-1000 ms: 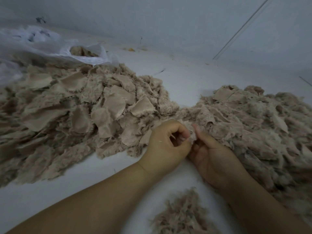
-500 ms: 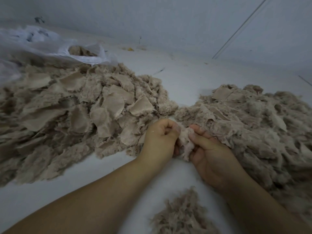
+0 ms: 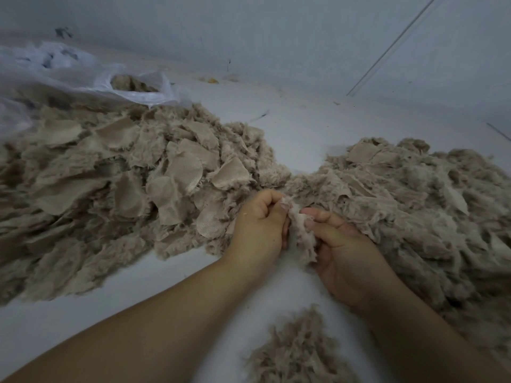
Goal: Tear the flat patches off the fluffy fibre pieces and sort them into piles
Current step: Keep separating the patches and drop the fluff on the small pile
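Currently, head view, single cam.

Item 1: fibre piece [image 3: 302, 239], pale fluffy tuft, held between both hands just above the white work surface [image 3: 298, 125], at the gap where the two big piles meet. Compared w/ approx. a second ago, more of it is exposed; it now hangs lower and longer between the hands, which have been drawn slightly apart. Judged: tearing is under way, patch not yet seen to be free.

Item 2: left hand [image 3: 260, 219], fingers curled into a fist, top edge of the piece pinched at the thumb side. Grip closed on the piece.

Item 3: right hand [image 3: 340, 244], palm up, fingers and thumb curled round the lower part of the piece. Grip closed on the piece.

Item 4: left pile [image 3: 124, 186], many flat woven patches visible among fluff; unchanged.

Item 5: right pile [image 3: 414, 205], mostly fluffy, few flat patches on top; touched by the right hand's back.

Item 6: small pile [image 3: 298, 352], loose fluff, near edge, between forearms; unchanged, so nothing has been sorted from this piece yet.

Item 7: plastic bag [image 3: 83, 76], translucent, behind left pile, some fibre inside.
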{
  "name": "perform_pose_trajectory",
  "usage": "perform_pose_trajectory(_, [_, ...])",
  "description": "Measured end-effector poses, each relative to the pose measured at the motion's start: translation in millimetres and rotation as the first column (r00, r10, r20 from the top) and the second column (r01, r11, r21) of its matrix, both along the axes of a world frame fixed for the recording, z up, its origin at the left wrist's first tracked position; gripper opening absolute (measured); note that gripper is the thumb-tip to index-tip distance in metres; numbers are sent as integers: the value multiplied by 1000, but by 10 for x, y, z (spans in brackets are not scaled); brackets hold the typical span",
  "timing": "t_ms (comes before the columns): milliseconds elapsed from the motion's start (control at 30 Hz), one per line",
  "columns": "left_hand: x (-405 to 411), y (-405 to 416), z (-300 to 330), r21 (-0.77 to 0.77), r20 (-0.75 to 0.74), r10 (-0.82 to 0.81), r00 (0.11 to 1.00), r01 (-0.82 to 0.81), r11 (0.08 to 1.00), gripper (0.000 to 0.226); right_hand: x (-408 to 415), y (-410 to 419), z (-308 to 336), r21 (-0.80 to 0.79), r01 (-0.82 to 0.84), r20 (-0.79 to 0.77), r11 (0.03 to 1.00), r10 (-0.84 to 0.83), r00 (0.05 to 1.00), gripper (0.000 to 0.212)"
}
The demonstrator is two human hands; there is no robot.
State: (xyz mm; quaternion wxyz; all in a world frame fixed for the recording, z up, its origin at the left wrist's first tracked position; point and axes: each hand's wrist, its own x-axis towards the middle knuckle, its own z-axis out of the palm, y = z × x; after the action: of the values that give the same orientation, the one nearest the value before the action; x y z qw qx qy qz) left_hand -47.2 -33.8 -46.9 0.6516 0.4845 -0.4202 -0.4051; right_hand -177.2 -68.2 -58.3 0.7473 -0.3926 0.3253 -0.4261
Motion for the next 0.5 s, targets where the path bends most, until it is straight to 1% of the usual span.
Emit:
perform_pose_trajectory(67, [-6,11,9,-14,-19,0,1000,0,1000,32,-14,-14,-15,10,10,6,1000,-10,1000,21])
perform_pose_trajectory(133, [-8,19,15,-21,-48,-13,999,12,1000,32,-17,-20,-25,17,31,1,999,-31,1000,14])
perform_pose_trajectory(167, [-3,18,14,-28,-63,-23,998,21,999,32,-22,-28,-35,22,34,9,999,-34,999,13])
perform_pose_trajectory(267, [12,9,-6,-46,-63,-26,998,23,999,32,-20,-26,-28,46,40,50,998,-42,998,24])
perform_pose_trajectory(300, [14,7,-17,-49,-57,-19,998,17,999,32,-16,-28,-36,56,48,61,997,-51,997,24])
perform_pose_trajectory(400, [23,2,-33,-64,-45,9,999,-12,998,33,-1,-28,-30,76,68,75,995,-74,994,11])
perform_pose_trajectory(500, [94,-16,-1,-93,-54,50,997,-55,994,32,-13,-50,-33,104,100,79,990,-108,991,30])
